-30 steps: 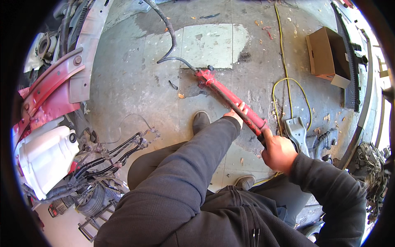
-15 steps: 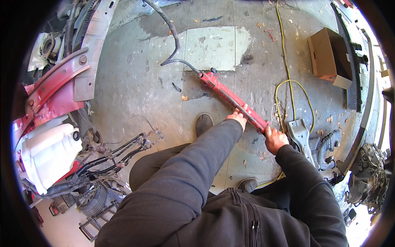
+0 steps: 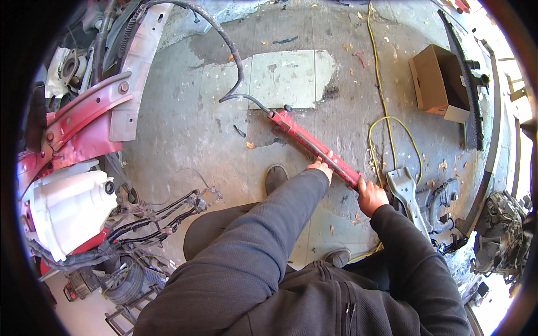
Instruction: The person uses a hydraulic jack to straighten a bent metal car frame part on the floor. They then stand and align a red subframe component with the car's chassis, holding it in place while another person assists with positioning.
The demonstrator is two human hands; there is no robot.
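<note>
A long red hydraulic hand pump (image 3: 311, 144) slants across the space in front of me, its far end up and to the left. Around its middle the fingers of my left hand (image 3: 320, 167) are closed. My right hand (image 3: 371, 197) grips the near end, thumb lying along the top. From the far end a dark hose (image 3: 238, 64) bends away toward the upper left. A small black knob (image 3: 287, 108) stands beside the hose fitting.
At left is a partly stripped car front with a red panel (image 3: 84, 137), white plastic tank (image 3: 75, 207) and loose wiring harness (image 3: 151, 221). A yellow cord (image 3: 383, 92) loops on the floor. Right of it are an open cardboard box (image 3: 434, 84) and a metal bracket (image 3: 404, 187).
My view has shifted slightly, so the far floor and box sit a little lower and further left. Both hands keep their hold on the pump, which has hardly moved.
</note>
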